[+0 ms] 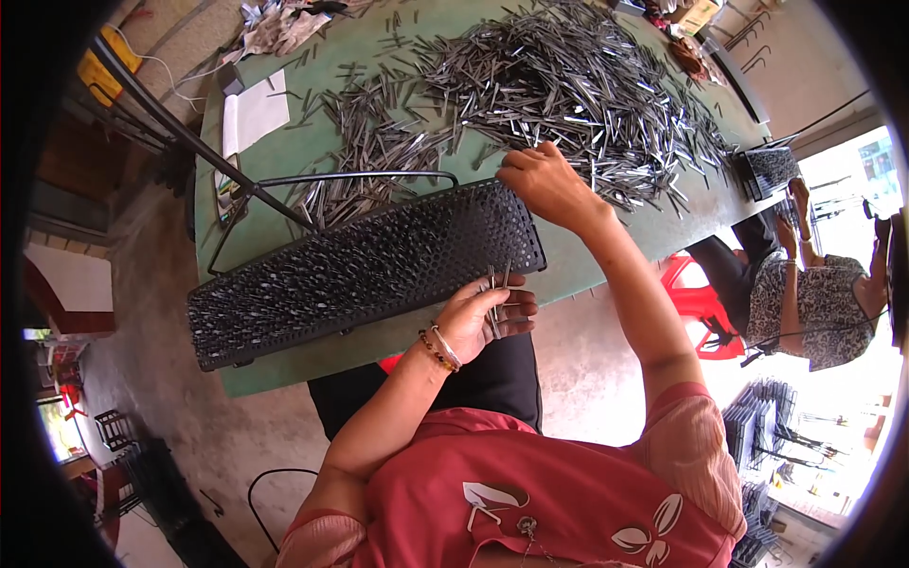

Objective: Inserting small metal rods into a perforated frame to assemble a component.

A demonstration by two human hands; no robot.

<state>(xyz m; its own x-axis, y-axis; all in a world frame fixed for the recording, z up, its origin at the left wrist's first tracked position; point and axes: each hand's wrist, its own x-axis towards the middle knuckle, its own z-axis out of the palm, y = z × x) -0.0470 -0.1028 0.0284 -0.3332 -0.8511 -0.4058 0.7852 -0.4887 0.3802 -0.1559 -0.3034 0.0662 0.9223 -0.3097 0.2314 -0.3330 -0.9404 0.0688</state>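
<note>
A long black perforated rack lies slantwise along the near edge of the green table. Metal strips stand packed in its holes over the left and middle part; bare holes show toward its right end. My left hand, palm up below the rack's right end, holds several thin metal strips between thumb and fingers. Over the rack's far right corner is my right hand, its fingers bent and pressed together. Whatever its fingertips hold, if anything, is hidden.
A large heap of loose metal strips covers the far side of the green table. A smaller pile lies behind the rack, near white paper. At the right, another person works beside a second rack.
</note>
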